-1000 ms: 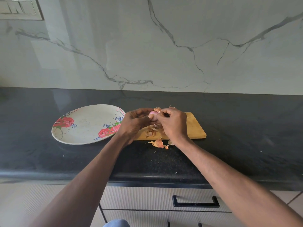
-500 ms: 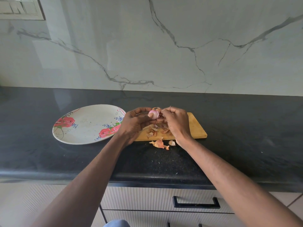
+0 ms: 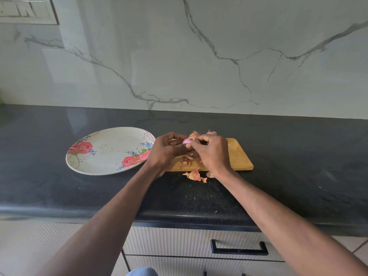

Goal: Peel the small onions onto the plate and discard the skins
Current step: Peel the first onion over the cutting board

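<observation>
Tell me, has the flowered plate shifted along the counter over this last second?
No. The flowered plate lies where it was on the black counter, its right rim just left of the wooden board.

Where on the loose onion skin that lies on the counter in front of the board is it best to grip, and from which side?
Probably from above: pinch the raised, crumpled middle of the onion skin. Its thin edges lie flat on the black counter, offering little hold there.
</observation>
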